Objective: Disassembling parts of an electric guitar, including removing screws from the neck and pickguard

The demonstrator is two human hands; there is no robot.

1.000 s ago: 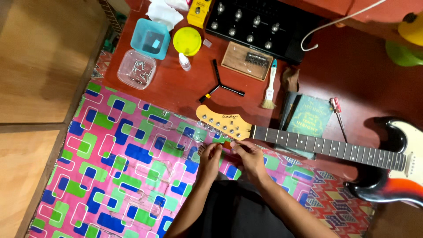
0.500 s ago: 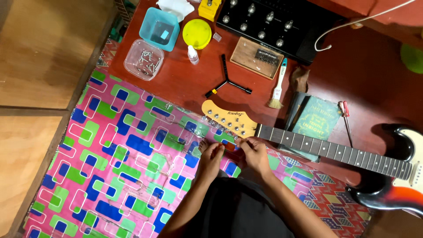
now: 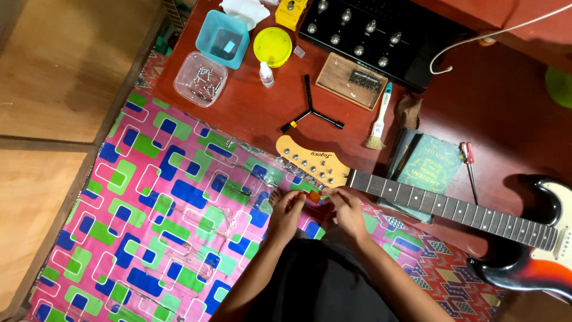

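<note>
Just below the guitar headstock (image 3: 313, 164), the left hand (image 3: 290, 209) and right hand (image 3: 345, 207) are meeting over the patterned mat (image 3: 161, 203), fingers curling closed around a small orange-red object (image 3: 314, 196) between them; what it is cannot be told. Beyond the headstock, a black Y-shaped wrench (image 3: 310, 112) and a brush (image 3: 379, 119) are lying on the red floor (image 3: 250, 113).

Pink mat (image 3: 167, 197) with blue and green blocks, pale wood headstock (image 3: 313, 162), yellow lid (image 3: 273, 46), teal box (image 3: 222, 39), sunburst guitar body (image 3: 536, 268)
</note>
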